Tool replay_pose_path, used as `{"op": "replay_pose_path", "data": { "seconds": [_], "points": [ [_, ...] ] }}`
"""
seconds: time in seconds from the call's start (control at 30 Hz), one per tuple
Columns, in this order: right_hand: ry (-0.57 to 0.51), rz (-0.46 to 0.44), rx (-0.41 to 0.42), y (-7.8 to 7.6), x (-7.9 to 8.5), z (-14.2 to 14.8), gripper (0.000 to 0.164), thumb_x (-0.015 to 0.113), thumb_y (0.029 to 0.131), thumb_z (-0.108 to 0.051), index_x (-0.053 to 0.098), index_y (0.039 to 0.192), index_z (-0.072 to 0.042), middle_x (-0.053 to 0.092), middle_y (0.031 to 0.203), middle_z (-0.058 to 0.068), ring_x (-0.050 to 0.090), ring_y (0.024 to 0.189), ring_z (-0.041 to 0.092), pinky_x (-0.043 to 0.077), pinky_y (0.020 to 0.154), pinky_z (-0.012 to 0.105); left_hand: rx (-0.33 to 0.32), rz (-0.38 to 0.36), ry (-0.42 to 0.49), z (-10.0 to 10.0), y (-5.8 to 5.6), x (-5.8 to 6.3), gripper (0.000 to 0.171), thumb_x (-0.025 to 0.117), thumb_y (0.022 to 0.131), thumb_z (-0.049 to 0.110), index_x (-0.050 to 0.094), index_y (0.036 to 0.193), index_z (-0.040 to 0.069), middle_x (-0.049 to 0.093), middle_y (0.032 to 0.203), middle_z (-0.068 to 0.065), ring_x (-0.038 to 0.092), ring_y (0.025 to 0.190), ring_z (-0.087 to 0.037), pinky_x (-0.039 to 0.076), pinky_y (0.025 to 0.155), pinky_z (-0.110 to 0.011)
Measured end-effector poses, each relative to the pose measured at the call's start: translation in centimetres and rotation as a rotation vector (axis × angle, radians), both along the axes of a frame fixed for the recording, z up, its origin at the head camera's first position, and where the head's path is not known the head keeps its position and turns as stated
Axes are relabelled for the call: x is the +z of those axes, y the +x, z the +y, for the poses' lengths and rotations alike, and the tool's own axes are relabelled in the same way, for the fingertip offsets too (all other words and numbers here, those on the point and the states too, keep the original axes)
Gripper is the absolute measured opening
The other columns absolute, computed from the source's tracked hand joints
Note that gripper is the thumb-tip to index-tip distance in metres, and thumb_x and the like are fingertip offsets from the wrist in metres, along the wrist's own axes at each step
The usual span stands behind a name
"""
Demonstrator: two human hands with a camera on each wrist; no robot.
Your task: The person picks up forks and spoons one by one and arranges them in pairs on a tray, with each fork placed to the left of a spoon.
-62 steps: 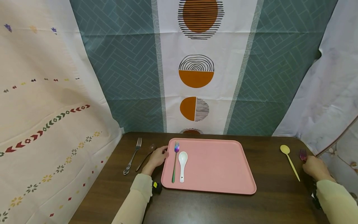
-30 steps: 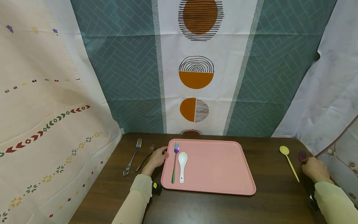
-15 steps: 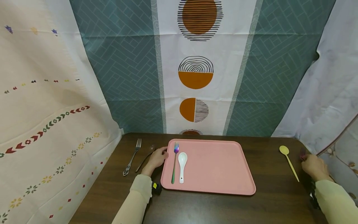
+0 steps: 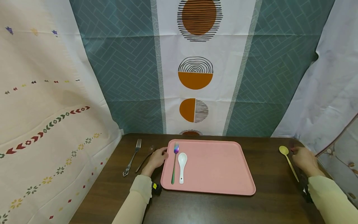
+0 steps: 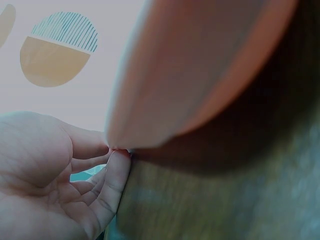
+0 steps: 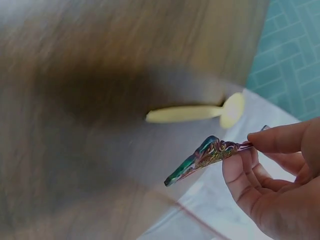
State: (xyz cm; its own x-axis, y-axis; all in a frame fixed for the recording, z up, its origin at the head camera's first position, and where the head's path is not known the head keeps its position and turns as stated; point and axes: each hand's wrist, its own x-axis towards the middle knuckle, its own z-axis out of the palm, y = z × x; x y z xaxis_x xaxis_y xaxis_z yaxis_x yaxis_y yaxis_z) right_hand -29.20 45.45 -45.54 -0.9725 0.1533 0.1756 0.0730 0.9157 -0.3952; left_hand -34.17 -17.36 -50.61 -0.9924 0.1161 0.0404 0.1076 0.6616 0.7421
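Right hand [image 4: 305,159] shifted inward from right edge of table [image 4: 272,202], beside yellow spoon [image 4: 283,150]; pinches iridescent fork [image 6: 201,157], pick-up apparently achieved. Left hand [image 4: 157,158] unmoved, pinching left edge of pink tray [image 4: 215,168].

The tray [image 4: 212,168] is plain pink; the rainbow fork [image 4: 174,161] runs from violet-blue tines to a green handle; the ceramic-looking spoon [image 4: 182,161] is white; the ornate utensil [image 6: 214,151] shimmers green, purple and gold; the slim spoon [image 4: 287,158] is yellow; the scrolled fork [image 4: 132,160] is silver; the counter [image 4: 209,208] is dark, wood-grained brown; the back cloth [image 4: 201,48] has brick-patterned teal panels and a white strip with orange-brown, black-lined circles; the sleeves [image 4: 134,199] are cream.
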Motion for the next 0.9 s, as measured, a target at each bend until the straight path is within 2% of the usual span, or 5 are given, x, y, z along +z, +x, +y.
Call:
{"op": "replay_pose_path", "data": {
  "seconds": [0.2, 0.4, 0.53, 0.7, 0.9],
  "points": [
    [-0.084, -0.050, 0.010, -0.6, 0.3, -1.9, 0.053, 0.043, 0.083, 0.001, 0.056, 0.132, 0.015, 0.062, 0.099, 0.035, 0.037, 0.057, 0.024, 0.031, 0.050, 0.035, -0.001, -0.007, -0.001, 0.0, 0.1, 0.1, 0.043, 0.055, 0.105, 0.011, 0.055, 0.146, -0.003, 0.064, 0.099, -0.010, 0.058, 0.081, -0.020, 0.049, 0.074, -0.036],
    [-0.096, -0.088, 0.036, -1.1, 0.6, -3.1, 0.053, 0.045, 0.085, -0.001, 0.055, 0.136, 0.014, 0.054, 0.122, 0.045, 0.043, 0.061, 0.028, 0.034, 0.052, 0.036, -0.001, -0.015, 0.004, 0.0, 0.0, 0.0, 0.043, 0.054, 0.106, 0.011, 0.055, 0.146, -0.003, 0.063, 0.097, -0.010, 0.058, 0.080, -0.020, 0.050, 0.072, -0.035],
    [-0.102, -0.109, 0.039, -1.3, 0.8, -3.5, 0.055, 0.046, 0.084, -0.001, 0.055, 0.136, 0.013, 0.060, 0.110, 0.038, 0.047, 0.069, 0.033, 0.034, 0.054, 0.037, 0.002, -0.019, 0.001, 0.1, 0.0, 0.0, 0.043, 0.054, 0.106, 0.012, 0.055, 0.147, -0.002, 0.063, 0.096, -0.009, 0.058, 0.079, -0.019, 0.049, 0.071, -0.034],
    [-0.132, -0.110, 0.068, -1.6, 0.4, -4.6, 0.056, 0.044, 0.082, 0.000, 0.055, 0.136, 0.013, 0.061, 0.094, 0.026, 0.038, 0.058, 0.023, 0.033, 0.051, 0.035, 0.007, -0.019, 0.004, 0.0, 0.0, 0.1, 0.043, 0.054, 0.106, 0.012, 0.055, 0.147, -0.003, 0.064, 0.100, -0.011, 0.059, 0.082, -0.020, 0.050, 0.074, -0.036],
    [-0.130, -0.090, 0.091, -2.2, 0.1, -6.2, 0.054, 0.044, 0.082, 0.001, 0.057, 0.134, 0.012, 0.060, 0.104, 0.032, 0.046, 0.061, 0.027, 0.035, 0.051, 0.036, 0.009, -0.029, 0.006, 0.0, 0.0, -0.1, 0.043, 0.054, 0.106, 0.012, 0.055, 0.147, -0.002, 0.064, 0.100, -0.011, 0.059, 0.083, -0.021, 0.050, 0.075, -0.036]
  ]
}}
